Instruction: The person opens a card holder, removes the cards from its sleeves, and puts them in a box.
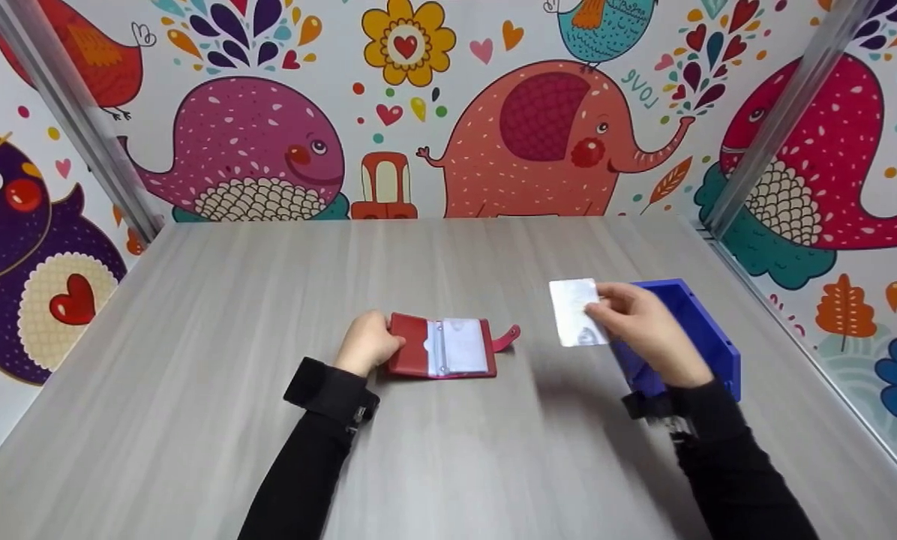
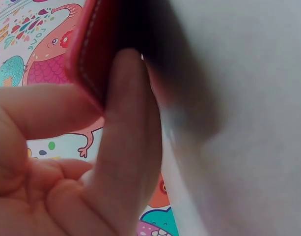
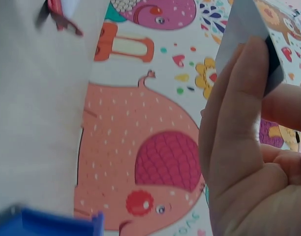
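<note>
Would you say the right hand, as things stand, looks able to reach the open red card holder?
Probably yes: the right hand pinches a white card, but only tabletop and the strap show between them and the red card holder; the left hand grips its opposite side.

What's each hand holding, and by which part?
In the head view, the right hand pinches the white card by its right edge; the left hand, the open red wallet by its left cover's outer edge.

Bright, wrist views apparently soft.
</note>
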The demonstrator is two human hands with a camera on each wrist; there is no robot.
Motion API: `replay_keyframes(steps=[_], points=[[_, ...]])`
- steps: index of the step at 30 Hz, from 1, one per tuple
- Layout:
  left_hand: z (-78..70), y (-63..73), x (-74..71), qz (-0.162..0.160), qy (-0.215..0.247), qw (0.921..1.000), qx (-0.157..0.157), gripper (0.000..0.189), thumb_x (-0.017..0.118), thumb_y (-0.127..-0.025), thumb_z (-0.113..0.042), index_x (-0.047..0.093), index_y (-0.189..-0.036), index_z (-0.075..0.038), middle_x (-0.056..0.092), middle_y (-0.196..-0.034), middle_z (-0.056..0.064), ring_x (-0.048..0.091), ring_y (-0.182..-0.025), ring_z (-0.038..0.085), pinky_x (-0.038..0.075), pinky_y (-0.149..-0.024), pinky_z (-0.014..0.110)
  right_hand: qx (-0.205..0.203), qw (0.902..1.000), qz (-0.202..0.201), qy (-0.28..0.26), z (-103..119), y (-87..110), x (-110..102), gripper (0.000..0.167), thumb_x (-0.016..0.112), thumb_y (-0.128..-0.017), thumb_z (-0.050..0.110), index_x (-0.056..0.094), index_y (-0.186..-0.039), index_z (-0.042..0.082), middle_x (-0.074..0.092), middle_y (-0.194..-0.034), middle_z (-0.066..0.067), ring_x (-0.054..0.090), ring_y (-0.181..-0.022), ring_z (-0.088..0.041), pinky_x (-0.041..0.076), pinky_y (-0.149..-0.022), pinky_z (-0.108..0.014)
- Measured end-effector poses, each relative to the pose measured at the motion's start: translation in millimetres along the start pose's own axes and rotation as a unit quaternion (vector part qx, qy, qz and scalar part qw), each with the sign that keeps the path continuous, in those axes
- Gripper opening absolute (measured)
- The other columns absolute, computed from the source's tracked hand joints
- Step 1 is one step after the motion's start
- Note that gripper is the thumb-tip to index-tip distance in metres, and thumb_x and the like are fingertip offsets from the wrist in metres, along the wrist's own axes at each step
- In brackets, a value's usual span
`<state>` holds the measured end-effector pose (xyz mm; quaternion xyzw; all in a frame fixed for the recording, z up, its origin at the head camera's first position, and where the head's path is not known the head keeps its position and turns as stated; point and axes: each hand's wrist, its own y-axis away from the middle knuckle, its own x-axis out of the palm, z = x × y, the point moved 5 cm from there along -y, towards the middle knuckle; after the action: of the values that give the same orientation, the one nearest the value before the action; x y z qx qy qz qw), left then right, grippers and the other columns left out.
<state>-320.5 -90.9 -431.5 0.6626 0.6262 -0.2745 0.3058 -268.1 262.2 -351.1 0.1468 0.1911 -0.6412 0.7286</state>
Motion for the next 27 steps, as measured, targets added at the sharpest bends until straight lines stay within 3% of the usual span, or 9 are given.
replay_keyframes(steps=[7, 16, 21, 27], points=[[-1.6, 0.0, 0.0, 0.000, -0.013, 0.9999, 0.009, 0.012, 0.070, -0.083, -0.006, 0.066, -0.079, 0.005, 0.066, -0.083, 0.015, 0.055, -0.075, 0.024, 0.050, -0.076, 0.038, 0.018, 0.9998, -0.008, 0.005, -18, 8.8, -34, 0.051, 0.060, -0.100, 0.019, 0.045, -0.138, -0.011, 0.063, -0.102, -0.008, 0.061, -0.080, -0.008, 0.052, -0.069, -0.021], [-1.5, 1.1, -0.1, 0.004, -0.003, 1.0000, 0.003, 0.011, 0.070, -0.083, -0.005, 0.066, -0.081, 0.005, 0.065, -0.081, 0.012, 0.053, -0.074, 0.023, 0.049, -0.073, 0.035, 0.057, 0.9965, 0.000, 0.061, -38, 19.7, -70, 0.061, 0.058, -0.101, 0.032, 0.041, -0.143, -0.009, 0.061, -0.108, -0.009, 0.058, -0.085, -0.009, 0.051, -0.072, -0.023], [-1.0, 1.3, -0.7, 0.001, -0.005, 1.0000, 0.005, 0.011, 0.070, -0.083, -0.005, 0.065, -0.080, 0.005, 0.065, -0.081, 0.013, 0.054, -0.074, 0.023, 0.049, -0.074, 0.037, 0.075, 0.9952, -0.006, 0.063, -47, 22.0, -82, 0.066, 0.056, -0.101, 0.034, 0.036, -0.144, -0.012, 0.058, -0.113, -0.011, 0.055, -0.088, -0.008, 0.050, -0.074, -0.022], [-0.4, 0.5, -0.1, -0.001, -0.005, 1.0000, 0.008, 0.013, 0.071, -0.082, -0.005, 0.064, -0.081, 0.005, 0.065, -0.084, 0.014, 0.055, -0.077, 0.024, 0.050, -0.077, 0.039, 0.076, 0.9959, -0.016, 0.047, -58, 21.2, -91, 0.064, 0.056, -0.102, 0.029, 0.034, -0.142, -0.016, 0.059, -0.105, -0.003, 0.055, -0.084, -0.005, 0.049, -0.071, -0.021]])
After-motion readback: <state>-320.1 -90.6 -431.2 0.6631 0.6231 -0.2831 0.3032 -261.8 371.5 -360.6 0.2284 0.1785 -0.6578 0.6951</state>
